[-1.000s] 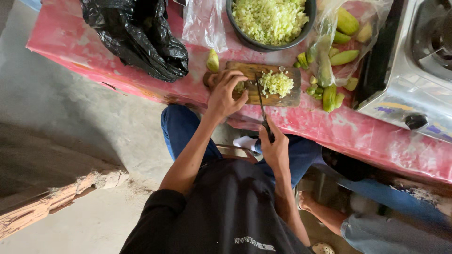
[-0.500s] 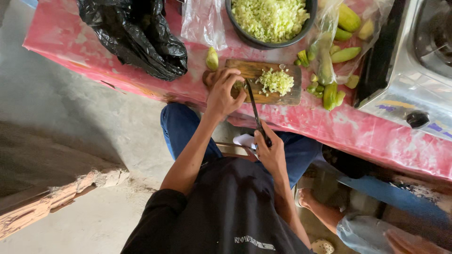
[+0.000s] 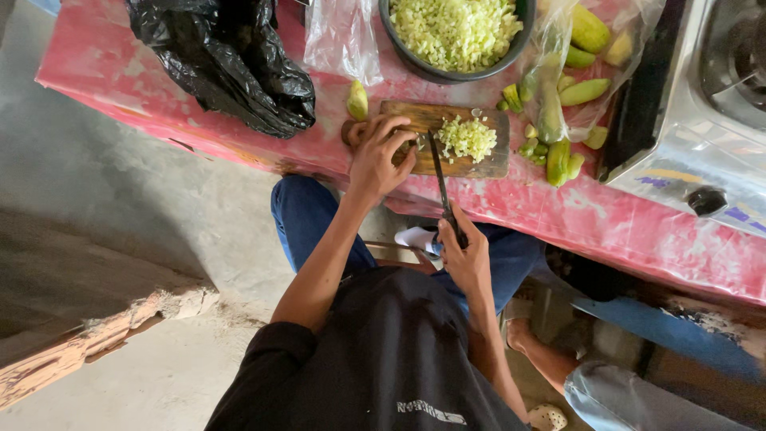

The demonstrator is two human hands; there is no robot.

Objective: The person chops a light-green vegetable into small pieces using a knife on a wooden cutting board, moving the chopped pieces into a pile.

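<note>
A wooden cutting board lies on the pink table, with a heap of chopped green vegetable on it. My left hand presses down on a piece of vegetable at the board's left end; the piece is mostly hidden under my fingers. My right hand grips the handle of a dark knife, its blade reaching up onto the board beside my left fingers.
A dark bowl of chopped greens stands behind the board. A clear bag of whole green vegetables lies right, a black plastic bag left, a metal stove far right. Another person's leg shows below.
The knife blade has shifted slightly left across the board, toward my left fingers. My left hand has stayed at the board's left end.
</note>
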